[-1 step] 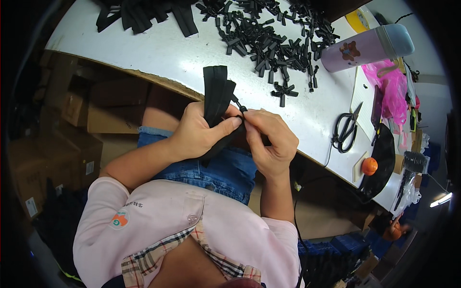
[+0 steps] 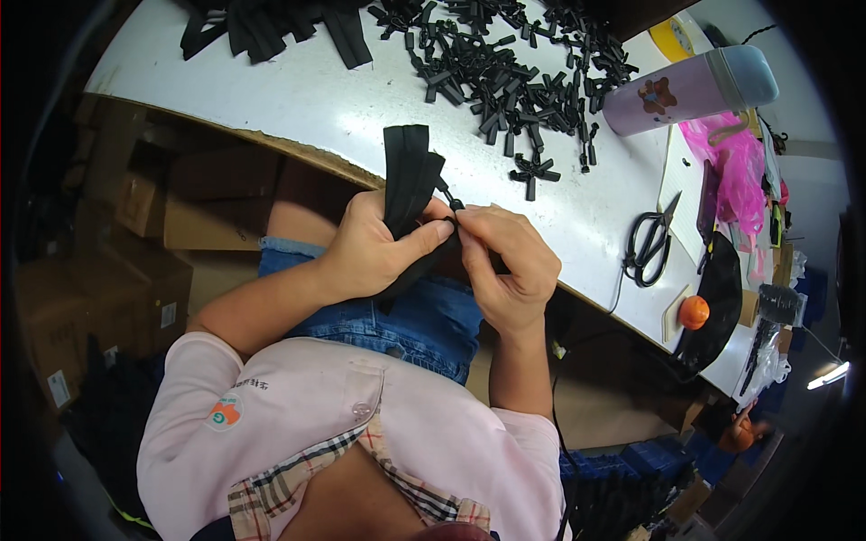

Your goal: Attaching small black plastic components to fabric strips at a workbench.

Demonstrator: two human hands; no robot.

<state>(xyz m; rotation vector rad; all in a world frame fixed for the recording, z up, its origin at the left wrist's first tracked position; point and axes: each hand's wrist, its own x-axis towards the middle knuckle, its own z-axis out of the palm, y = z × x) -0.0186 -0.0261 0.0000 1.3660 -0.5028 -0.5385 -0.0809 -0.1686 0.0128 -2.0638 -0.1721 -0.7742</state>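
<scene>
Hands work close together at the near edge of the white table, above our lap. Our left hand is closed round a bundle of black zipper tapes, thumb pressing across the front; tape ends stick up over the table edge. Our right hand pinches a small black zipper slider betw. fingertips, touching the bundle. Pile of black sliders lies farther back; black scissors to the right, well apart; lilac bottle on its side nr. the pile.

Bundle of black straps, upright, pinched at table edge, small black clip
</scene>
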